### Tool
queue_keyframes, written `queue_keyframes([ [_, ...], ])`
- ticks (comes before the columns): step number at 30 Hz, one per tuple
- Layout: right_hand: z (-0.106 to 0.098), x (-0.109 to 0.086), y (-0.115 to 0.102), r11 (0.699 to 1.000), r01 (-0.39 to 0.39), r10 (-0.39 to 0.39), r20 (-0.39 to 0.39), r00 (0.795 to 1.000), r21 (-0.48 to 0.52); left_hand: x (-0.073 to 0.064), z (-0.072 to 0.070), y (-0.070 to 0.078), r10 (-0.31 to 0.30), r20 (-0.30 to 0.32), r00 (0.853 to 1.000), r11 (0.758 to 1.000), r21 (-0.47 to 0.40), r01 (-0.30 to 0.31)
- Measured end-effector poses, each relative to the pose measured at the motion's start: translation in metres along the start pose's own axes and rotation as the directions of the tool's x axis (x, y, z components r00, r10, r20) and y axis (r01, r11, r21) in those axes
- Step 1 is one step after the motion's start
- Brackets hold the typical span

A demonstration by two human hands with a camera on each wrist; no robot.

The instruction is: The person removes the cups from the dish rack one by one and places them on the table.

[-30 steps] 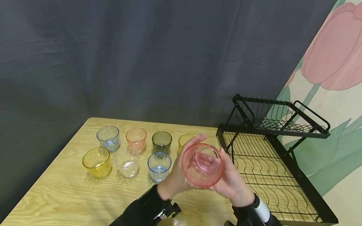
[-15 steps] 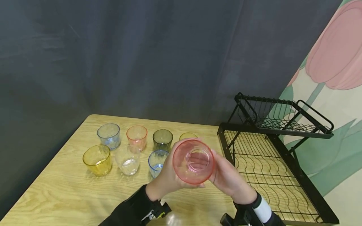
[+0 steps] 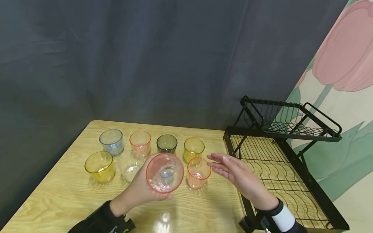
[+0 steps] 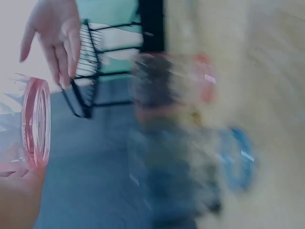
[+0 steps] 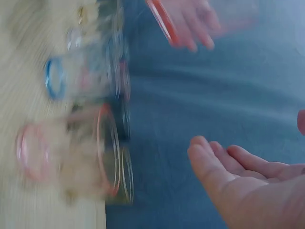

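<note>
My left hand (image 3: 138,191) grips a pink-tinted glass (image 3: 165,171) above the table, its mouth turned toward the head camera. Fingers wrap around its far side and underside, partly hidden. To the right, my right hand (image 3: 240,176) is raised with fingers straight and holds nothing. Its fingertips are close to a second pink glass (image 3: 198,176) standing on the table; I cannot tell whether they touch. In the left wrist view the held glass (image 4: 33,124) shows its thick base. The right wrist view shows the loose right hand (image 5: 248,181), with the standing glasses blurred.
On the wooden table (image 3: 67,197) stand several glasses: yellow (image 3: 100,170), light blue (image 3: 112,142), pink (image 3: 141,142), clear (image 3: 126,168), grey (image 3: 167,144) and another yellow (image 3: 193,147). A blue-rimmed one shows through the held glass. A black two-tier dish rack (image 3: 309,181) stands at right.
Both hands held the pink glass together. My right hand has let go and moved right; my left hand has carried the glass left, bringing the second pink glass into view.
</note>
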State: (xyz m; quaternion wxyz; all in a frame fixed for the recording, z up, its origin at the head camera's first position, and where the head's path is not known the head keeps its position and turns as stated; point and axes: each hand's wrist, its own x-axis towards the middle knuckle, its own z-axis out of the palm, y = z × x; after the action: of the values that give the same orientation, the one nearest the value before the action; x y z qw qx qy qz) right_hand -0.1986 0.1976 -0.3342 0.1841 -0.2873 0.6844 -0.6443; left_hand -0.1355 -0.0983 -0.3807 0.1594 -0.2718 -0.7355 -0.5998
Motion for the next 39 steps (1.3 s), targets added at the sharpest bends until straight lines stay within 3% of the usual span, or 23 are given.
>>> queue_keyframes([
  [4, -0.016, -0.005, 0.004, 0.973, -0.097, 0.074, -0.114, 0.991, -0.21, -0.025, -0.026, -0.013, 0.021, 0.019, 1.0, 1.0, -0.014, -0.021],
  [8, -0.032, -0.009, 0.007, 0.894, -0.17, 0.088, -0.211, 0.973, -0.414, -0.05, -0.049, -0.026, 0.047, 0.026, 0.999, 0.997, -0.063, -0.045],
  [12, -0.046, -0.008, 0.01, 0.799, -0.186, 0.045, -0.251, 0.967, -0.571, -0.072, -0.068, -0.033, 0.017, -0.017, 1.0, 0.997, 0.075, -0.015],
  [14, -0.051, -0.007, 0.014, 0.737, -0.179, 0.008, -0.256, 0.967, -0.651, -0.082, -0.076, -0.034, -0.038, -0.047, 0.998, 0.985, 0.168, 0.045],
  [17, -0.055, -0.003, 0.02, 0.624, -0.183, -0.03, -0.257, 0.966, -0.76, -0.095, -0.089, -0.035, -0.155, -0.08, 0.985, 0.958, 0.233, 0.17],
  [20, -0.058, 0.003, 0.026, 0.505, -0.179, -0.058, -0.24, 0.969, -0.845, -0.106, -0.102, -0.035, -0.266, -0.111, 0.958, 0.905, 0.312, 0.288],
  [24, -0.061, 0.013, 0.03, 0.406, -0.157, -0.078, -0.206, 0.975, -0.9, -0.118, -0.113, -0.038, -0.393, -0.157, 0.906, 0.795, 0.438, 0.42],
  [27, -0.062, 0.022, 0.031, 0.366, -0.155, -0.073, -0.194, 0.978, -0.918, -0.124, -0.119, -0.041, -0.458, -0.18, 0.871, 0.731, 0.482, 0.484],
  [30, -0.061, 0.033, 0.03, 0.348, -0.145, -0.073, -0.181, 0.981, -0.926, -0.128, -0.124, -0.046, -0.495, -0.2, 0.846, 0.708, 0.471, 0.526],
  [34, -0.058, 0.05, 0.028, 0.321, -0.114, -0.096, -0.152, 0.984, -0.94, -0.132, -0.131, -0.052, -0.512, -0.22, 0.83, 0.723, 0.411, 0.555],
  [39, -0.053, 0.072, 0.023, 0.319, -0.106, -0.087, -0.14, 0.986, -0.942, -0.141, -0.136, -0.057, -0.496, -0.247, 0.832, 0.735, 0.39, 0.554],
])
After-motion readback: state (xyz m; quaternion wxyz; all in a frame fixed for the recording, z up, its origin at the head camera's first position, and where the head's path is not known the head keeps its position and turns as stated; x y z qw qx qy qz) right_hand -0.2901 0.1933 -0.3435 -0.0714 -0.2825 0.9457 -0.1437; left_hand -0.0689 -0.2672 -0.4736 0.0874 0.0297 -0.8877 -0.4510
